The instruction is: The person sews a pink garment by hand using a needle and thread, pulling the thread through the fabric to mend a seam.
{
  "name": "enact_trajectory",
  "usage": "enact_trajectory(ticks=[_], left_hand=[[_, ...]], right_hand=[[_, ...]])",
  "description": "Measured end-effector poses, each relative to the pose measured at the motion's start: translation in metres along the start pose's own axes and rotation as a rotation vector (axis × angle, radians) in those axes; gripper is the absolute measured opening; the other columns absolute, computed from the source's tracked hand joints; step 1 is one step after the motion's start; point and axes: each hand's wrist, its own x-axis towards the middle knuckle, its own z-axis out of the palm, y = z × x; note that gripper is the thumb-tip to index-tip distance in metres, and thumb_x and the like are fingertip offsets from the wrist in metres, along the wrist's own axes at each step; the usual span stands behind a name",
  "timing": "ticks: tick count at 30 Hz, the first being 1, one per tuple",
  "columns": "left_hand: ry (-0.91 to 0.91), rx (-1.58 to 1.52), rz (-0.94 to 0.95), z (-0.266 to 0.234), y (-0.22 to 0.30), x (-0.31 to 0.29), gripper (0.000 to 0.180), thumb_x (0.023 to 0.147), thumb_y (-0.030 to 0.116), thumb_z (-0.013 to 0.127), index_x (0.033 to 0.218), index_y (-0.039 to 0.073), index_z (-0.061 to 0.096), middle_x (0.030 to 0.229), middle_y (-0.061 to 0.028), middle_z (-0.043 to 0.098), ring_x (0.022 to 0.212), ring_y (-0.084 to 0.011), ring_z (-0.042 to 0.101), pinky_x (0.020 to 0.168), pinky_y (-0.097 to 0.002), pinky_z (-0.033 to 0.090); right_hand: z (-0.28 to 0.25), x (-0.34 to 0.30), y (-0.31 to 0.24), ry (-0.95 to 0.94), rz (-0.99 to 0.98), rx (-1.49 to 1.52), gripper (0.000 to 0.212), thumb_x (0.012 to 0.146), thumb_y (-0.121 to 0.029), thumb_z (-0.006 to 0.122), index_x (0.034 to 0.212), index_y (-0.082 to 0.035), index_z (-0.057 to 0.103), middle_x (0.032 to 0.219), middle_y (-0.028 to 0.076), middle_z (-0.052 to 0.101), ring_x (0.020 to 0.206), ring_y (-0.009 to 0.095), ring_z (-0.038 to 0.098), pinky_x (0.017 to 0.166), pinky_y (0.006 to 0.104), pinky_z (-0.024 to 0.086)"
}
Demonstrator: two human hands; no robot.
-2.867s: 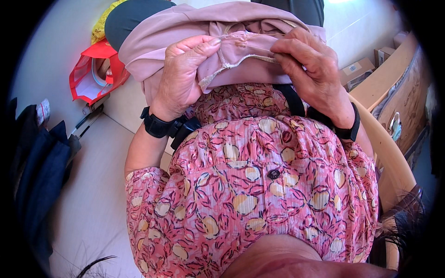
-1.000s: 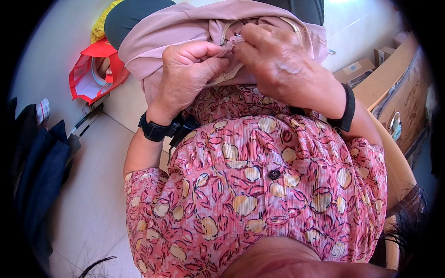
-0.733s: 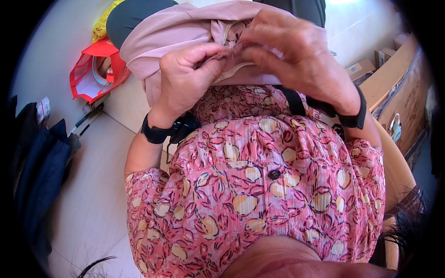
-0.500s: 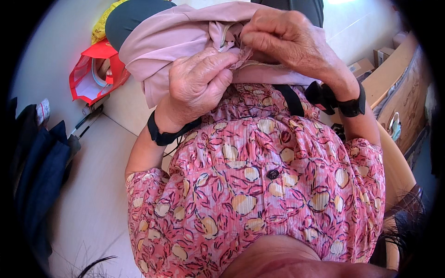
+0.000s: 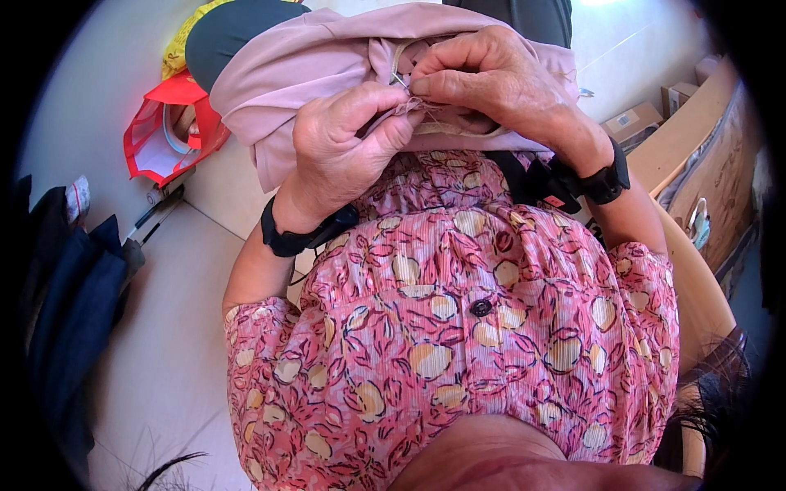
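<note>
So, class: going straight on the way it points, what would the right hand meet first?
Apart from the needle-like sliver it seems to hold, the right hand would probably meet the left hand first, where that pinches the pink cloth; depth is unclear.

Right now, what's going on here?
The person's left hand pinches a frayed bit of the dusty-pink soft cloth draped over their lap. Close by that grip, the right hand appears to pinch a thin, silvery, needle-like sliver; whether it pierces the cloth is too small to tell. An open red bag is off to the left.
</note>
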Motion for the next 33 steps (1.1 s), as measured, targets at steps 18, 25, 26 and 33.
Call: enact_trajectory(ticks=[18,25,26,33], left_hand=[[-0.150,-0.155,-0.193,0.005,0.000,0.001,0.017,0.083,0.006,0.066,0.098,-0.002,0.066,0.078,-0.0055,0.067,0.070,-0.0105,0.062,0.062,-0.0228,0.048],[-0.138,-0.511,-0.482,-0.004,0.011,0.003,0.016,0.084,0.008,0.065,0.096,-0.001,0.067,0.072,0.0012,0.063,0.061,-0.0033,0.054,0.054,-0.0172,0.042],[-0.126,-0.584,-0.563,-0.007,0.012,0.002,0.016,0.085,0.009,0.065,0.096,-0.001,0.067,0.074,0.0015,0.063,0.062,-0.0028,0.053,0.055,-0.0167,0.042],[-0.053,-1.022,-0.846,-0.009,-0.005,-0.002,0.015,0.086,0.012,0.062,0.091,-0.001,0.066,0.077,0.0027,0.061,0.064,-0.0018,0.054,0.058,-0.0172,0.044]], right_hand=[[-0.003,0.000,0.013,0.174,-0.200,-0.094,0.017,0.087,-0.015,0.055,0.081,-0.001,0.062,0.065,-0.004,0.051,0.060,0.002,0.045,0.053,0.0183,0.035],[-0.047,0.006,0.006,0.432,-0.268,0.659,0.016,0.087,-0.009,0.054,0.073,-0.003,0.056,0.075,0.006,0.058,0.062,0.012,0.052,0.055,0.0236,0.042],[-0.048,0.003,0.003,0.453,-0.249,0.766,0.013,0.088,-0.010,0.053,0.076,-0.002,0.056,0.076,0.007,0.058,0.062,0.012,0.052,0.055,0.0237,0.042],[-0.090,-0.020,0.025,0.341,-0.237,1.238,0.010,0.088,-0.008,0.052,0.089,0.002,0.054,0.084,0.013,0.059,0.066,0.016,0.054,0.056,0.0250,0.047]])
